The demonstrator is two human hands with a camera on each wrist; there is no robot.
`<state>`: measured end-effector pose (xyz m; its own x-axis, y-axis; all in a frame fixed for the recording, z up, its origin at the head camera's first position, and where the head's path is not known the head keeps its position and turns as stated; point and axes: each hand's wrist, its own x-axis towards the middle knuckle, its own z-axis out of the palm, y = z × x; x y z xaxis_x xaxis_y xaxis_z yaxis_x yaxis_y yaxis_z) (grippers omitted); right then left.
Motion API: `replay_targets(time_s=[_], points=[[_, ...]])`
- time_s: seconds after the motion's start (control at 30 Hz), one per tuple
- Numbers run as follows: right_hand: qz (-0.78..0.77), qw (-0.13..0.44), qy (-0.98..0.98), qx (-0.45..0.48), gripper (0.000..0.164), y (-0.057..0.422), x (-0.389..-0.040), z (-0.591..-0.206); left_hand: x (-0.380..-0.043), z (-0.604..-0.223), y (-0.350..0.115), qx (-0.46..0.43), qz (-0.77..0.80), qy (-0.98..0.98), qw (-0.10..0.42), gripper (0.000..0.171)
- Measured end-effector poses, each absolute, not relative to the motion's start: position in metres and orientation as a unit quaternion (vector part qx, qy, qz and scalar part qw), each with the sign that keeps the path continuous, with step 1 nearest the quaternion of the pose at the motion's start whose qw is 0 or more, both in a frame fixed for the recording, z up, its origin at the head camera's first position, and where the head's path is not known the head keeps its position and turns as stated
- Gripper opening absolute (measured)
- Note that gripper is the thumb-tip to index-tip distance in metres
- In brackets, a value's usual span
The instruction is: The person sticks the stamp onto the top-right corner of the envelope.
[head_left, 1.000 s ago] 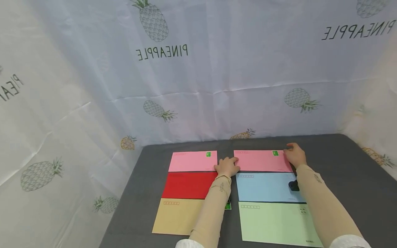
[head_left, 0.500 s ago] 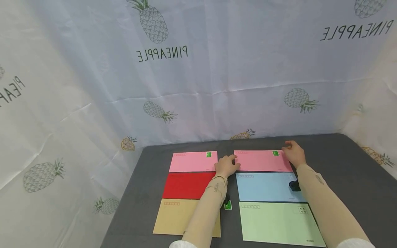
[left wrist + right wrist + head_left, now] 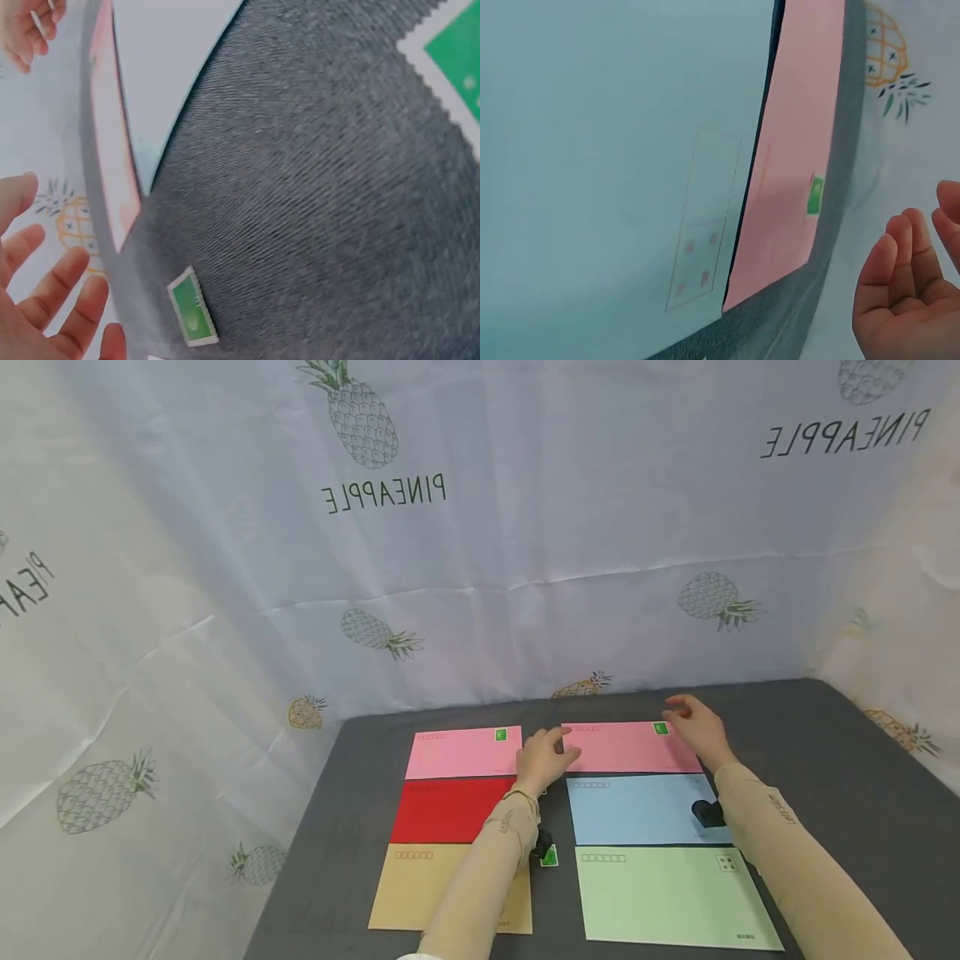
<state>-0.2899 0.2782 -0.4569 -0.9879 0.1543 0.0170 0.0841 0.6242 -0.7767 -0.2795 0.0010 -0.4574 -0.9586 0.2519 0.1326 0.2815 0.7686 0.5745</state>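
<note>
On the right, a pink envelope lies flat with a green stamp at its top right corner. My left hand is over its left end, fingers spread, holding nothing. Over the right end is my right hand, fingers loosely bent and nothing between them. In the right wrist view the fingers stand apart from the pink envelope. A light blue envelope and a pale green envelope lie below it. Two loose green stamps, one nearer and one farther, lie on the cloth in the left wrist view.
A left column holds a pink envelope with a green stamp, a red envelope and a tan envelope, partly hidden by my left arm. Dark grey cloth covers the table. A pineapple-print curtain stands behind.
The right hand has come off the pink envelope's right end and risen slightly. My left hand has moved slightly left, its fingers opening away from the left edge. The envelopes keep their layout.
</note>
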Motion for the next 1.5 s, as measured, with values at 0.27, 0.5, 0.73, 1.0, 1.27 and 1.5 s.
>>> replay_targets(time_s=[0.27, 0.5, 0.73, 1.0, 1.27, 1.5], points=[[0.432, 0.022, -0.901, -0.035, 0.056, 0.257, -0.279, -0.440, -0.278, -0.446, -0.014, -0.145, -0.331, -0.932, 0.040, 0.047], [0.441, 0.023, -0.897, -0.021, 0.052, 0.233, -0.277, -0.430, -0.275, -0.439, -0.029, -0.152, -0.339, -0.928, 0.033, 0.047], [0.449, 0.038, -0.893, 0.016, 0.052, 0.208, -0.272, -0.421, -0.267, -0.430, -0.047, -0.149, -0.339, -0.928, 0.034, 0.048], [0.442, 0.046, -0.894, 0.058, 0.050, 0.185, -0.265, -0.415, -0.261, -0.426, -0.067, -0.142, -0.353, -0.924, 0.039, 0.049], [0.445, 0.058, -0.889, 0.090, 0.043, 0.159, -0.258, -0.413, -0.255, -0.421, -0.094, -0.140, -0.364, -0.918, 0.071, 0.047], [0.458, 0.053, -0.878, 0.125, 0.041, 0.143, -0.255, -0.419, -0.245, -0.423, -0.125, -0.113, -0.354, -0.925, 0.079, 0.047]])
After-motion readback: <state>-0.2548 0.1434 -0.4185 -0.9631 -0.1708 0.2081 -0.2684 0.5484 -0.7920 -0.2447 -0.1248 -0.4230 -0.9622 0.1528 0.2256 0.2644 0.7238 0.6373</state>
